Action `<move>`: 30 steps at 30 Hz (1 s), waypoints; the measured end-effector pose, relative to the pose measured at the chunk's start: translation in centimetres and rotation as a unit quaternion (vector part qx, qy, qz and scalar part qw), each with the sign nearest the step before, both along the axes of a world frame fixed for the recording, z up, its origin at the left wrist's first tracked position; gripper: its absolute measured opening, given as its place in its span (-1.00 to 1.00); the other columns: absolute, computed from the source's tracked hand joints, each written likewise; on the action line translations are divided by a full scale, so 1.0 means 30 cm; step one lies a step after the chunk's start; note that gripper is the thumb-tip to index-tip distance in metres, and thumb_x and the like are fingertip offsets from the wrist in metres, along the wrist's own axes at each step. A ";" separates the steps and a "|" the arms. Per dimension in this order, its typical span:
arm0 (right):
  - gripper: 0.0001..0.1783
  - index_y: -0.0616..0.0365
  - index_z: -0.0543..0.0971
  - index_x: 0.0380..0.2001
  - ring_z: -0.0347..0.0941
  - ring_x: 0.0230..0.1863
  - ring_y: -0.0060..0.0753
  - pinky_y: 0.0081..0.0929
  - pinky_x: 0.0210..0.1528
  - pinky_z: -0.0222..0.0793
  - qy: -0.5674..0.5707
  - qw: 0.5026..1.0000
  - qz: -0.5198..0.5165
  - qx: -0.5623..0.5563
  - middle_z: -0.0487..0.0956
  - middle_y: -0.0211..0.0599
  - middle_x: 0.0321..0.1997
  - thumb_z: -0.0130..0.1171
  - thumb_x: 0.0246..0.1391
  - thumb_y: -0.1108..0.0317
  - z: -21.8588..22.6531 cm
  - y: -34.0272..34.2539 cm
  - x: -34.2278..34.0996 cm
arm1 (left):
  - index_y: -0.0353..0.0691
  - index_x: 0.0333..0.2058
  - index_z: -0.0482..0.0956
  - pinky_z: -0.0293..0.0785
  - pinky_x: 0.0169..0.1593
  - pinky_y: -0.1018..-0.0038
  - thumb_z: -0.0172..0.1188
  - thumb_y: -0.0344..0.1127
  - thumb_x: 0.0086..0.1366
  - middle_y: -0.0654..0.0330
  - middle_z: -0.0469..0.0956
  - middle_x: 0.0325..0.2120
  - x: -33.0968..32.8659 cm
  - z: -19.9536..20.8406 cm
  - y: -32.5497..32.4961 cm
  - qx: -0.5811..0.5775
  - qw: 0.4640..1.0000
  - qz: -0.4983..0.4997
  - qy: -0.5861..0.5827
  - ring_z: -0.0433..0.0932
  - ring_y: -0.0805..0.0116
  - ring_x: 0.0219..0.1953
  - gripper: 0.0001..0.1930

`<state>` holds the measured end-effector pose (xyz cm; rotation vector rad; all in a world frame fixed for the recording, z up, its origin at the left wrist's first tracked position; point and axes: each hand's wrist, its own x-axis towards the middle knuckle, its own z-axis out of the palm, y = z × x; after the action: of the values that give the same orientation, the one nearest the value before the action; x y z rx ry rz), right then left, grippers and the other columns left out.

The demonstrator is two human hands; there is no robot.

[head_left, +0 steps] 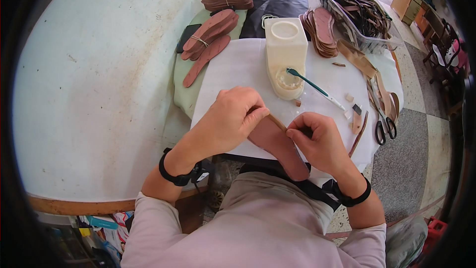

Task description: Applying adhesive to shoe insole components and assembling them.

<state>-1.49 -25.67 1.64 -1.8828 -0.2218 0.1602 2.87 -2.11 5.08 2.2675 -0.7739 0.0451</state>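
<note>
A reddish-brown insole [282,150] slants over the near edge of the white-covered table, its heel end toward my body. Along its upper right edge runs a narrow tan strip [277,122]. My left hand [230,115] grips the far end of the insole with thumb and fingers, hiding that end. At the right edge my right hand [320,138] pinches the strip against the insole; the fingertips are partly hidden. Beyond both hands stands a cream plastic glue container [286,44], with a green-and-white brush [317,89] resting across its opening.
Bundled insoles [210,32] lie at the far left, and another stack [320,30] sits behind the container. A clear bin [354,37] holds dark strips. Tan strips [369,67], scissors [385,126] and small scraps [356,109] lie at the right. A pale board [99,94] spans the left.
</note>
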 end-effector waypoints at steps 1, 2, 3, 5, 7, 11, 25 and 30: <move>-0.94 0.31 0.66 -0.36 0.52 -0.45 -0.44 -0.44 -0.37 0.43 -0.011 1.000 -0.001 -0.002 0.65 -0.16 -0.47 0.30 0.10 0.53 -0.006 0.001 0.000 | -0.29 -0.33 0.58 0.42 -0.18 0.30 0.25 -0.41 0.34 0.13 0.55 -0.45 -0.004 0.006 -0.002 0.035 0.998 -0.008 -0.049 0.52 0.15 -0.33 -0.91; -0.94 0.31 0.66 -0.36 0.53 -0.45 -0.42 -0.43 -0.37 0.43 -0.022 1.000 -0.003 -0.004 0.65 -0.15 -0.46 0.30 0.10 0.52 -0.016 0.002 0.002 | -0.27 -0.34 0.59 0.42 -0.13 0.26 0.27 -0.41 0.31 0.12 0.57 -0.43 -0.008 0.013 -0.004 0.070 0.993 -0.016 -0.099 0.54 0.09 -0.29 -0.93; -0.94 0.31 0.66 -0.36 0.54 -0.45 -0.40 -0.42 -0.37 0.44 -0.032 0.999 -0.004 -0.007 0.65 -0.13 -0.46 0.31 0.10 0.52 -0.022 0.003 0.002 | -0.25 -0.35 0.61 0.41 -0.11 0.26 0.28 -0.41 0.29 0.14 0.57 -0.43 -0.013 0.021 -0.013 0.086 0.987 -0.029 -0.131 0.54 0.10 -0.27 -0.94; -0.94 0.30 0.66 -0.36 0.56 -0.44 -0.37 -0.42 -0.36 0.45 -0.047 0.999 0.000 -0.011 0.66 -0.11 -0.45 0.30 0.09 0.52 -0.010 0.013 0.003 | -0.21 -0.35 0.63 0.39 -0.06 0.24 0.31 -0.40 0.25 0.18 0.58 -0.41 -0.032 0.035 -0.037 0.118 0.972 -0.051 -0.196 0.54 0.11 -0.23 -0.96; -0.93 0.29 0.66 -0.36 0.57 -0.44 -0.36 -0.42 -0.34 0.46 -0.064 0.998 0.002 -0.012 0.66 -0.11 -0.44 0.31 0.09 0.51 -0.001 0.023 0.005 | -0.18 -0.34 0.65 0.39 -0.06 0.27 0.33 -0.40 0.24 0.20 0.58 -0.42 -0.045 0.027 -0.055 0.132 0.975 -0.080 -0.161 0.53 0.14 -0.24 -0.96; -0.92 0.29 0.65 -0.34 0.58 -0.42 -0.42 -0.45 -0.31 0.48 -0.033 0.999 0.021 0.002 0.67 -0.17 -0.43 0.31 0.11 0.50 0.006 0.017 0.005 | -0.17 -0.33 0.68 0.40 -0.09 0.29 0.34 -0.41 0.22 0.21 0.59 -0.44 -0.039 0.043 -0.045 0.170 0.971 -0.120 -0.116 0.53 0.16 -0.25 -0.95; -0.96 0.31 0.63 -0.31 0.41 -0.40 -0.75 -0.65 -0.34 0.37 0.082 0.991 0.067 0.085 0.60 -0.50 -0.43 0.28 0.22 0.55 0.039 -0.053 0.014 | -0.28 -0.38 0.67 0.47 -0.17 0.29 0.33 -0.46 0.25 0.15 0.57 -0.49 -0.038 0.043 0.006 0.049 0.994 -0.098 0.001 0.50 0.12 -0.30 -0.97; -0.96 0.33 0.64 -0.31 0.49 -0.33 -0.73 -0.66 -0.26 0.44 0.121 0.987 0.084 0.065 0.64 -0.46 -0.39 0.28 0.24 0.55 0.041 -0.084 0.010 | -0.28 -0.36 0.68 0.46 -0.19 0.30 0.33 -0.45 0.26 0.15 0.55 -0.50 -0.038 0.034 0.005 0.038 0.994 -0.096 0.018 0.50 0.14 -0.29 -0.96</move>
<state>-1.21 -28.19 2.87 -1.6967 -0.2177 0.4757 1.75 -1.96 6.12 2.2483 -0.9864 -0.1163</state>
